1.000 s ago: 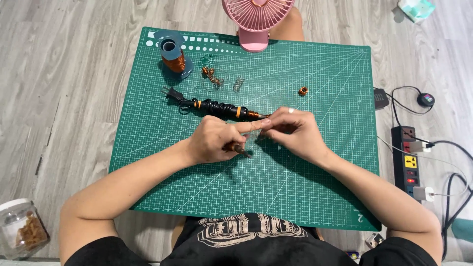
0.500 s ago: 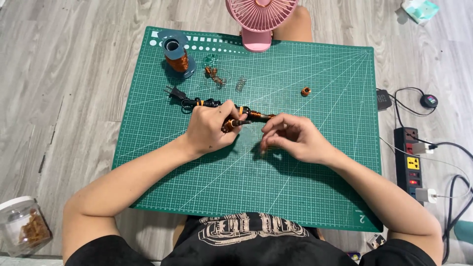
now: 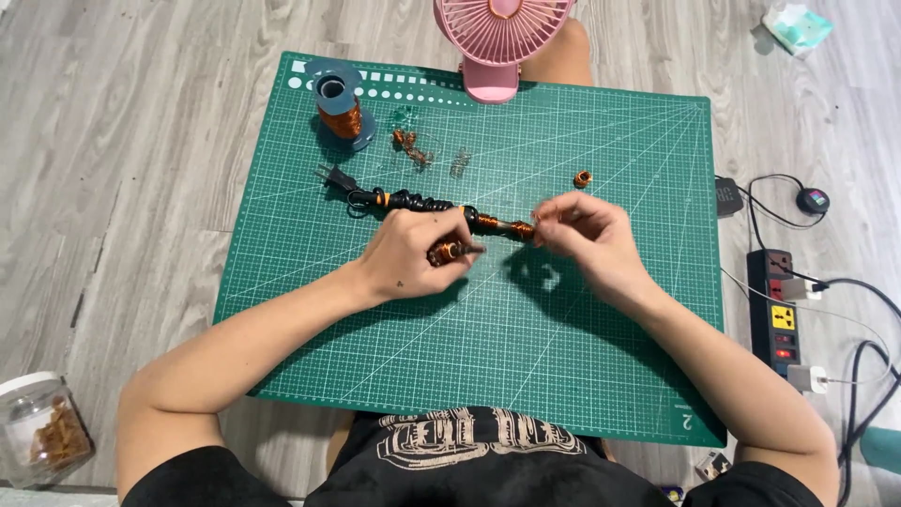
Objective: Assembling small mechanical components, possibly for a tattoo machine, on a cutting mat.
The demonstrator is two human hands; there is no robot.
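Green cutting mat (image 3: 582, 376) fills the floor, pink fan (image 3: 497, 42) at its far edge. Black corded tool (image 3: 427, 205) lies mid-mat. Left hand (image 3: 413, 253) pinches a small copper coil (image 3: 446, 252); right hand (image 3: 587, 235), fingertips pinched together, sits at the tool's tip.

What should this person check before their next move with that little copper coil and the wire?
1. Left hand grips the small copper-wound coil: ok.
2. Right hand pinches a wire end: cannot tell, too fine to see.
3. Soldering iron lies flat on the green cutting mat, touching the left hand's fingers: not ok if hot; heat cannot tell.
4. Iron's plug lies loose on the mat, unplugged: ok.
5. Copper wire spool upright, apart from both hands: ok.
6. Loose coil lies clear of the hands: ok.
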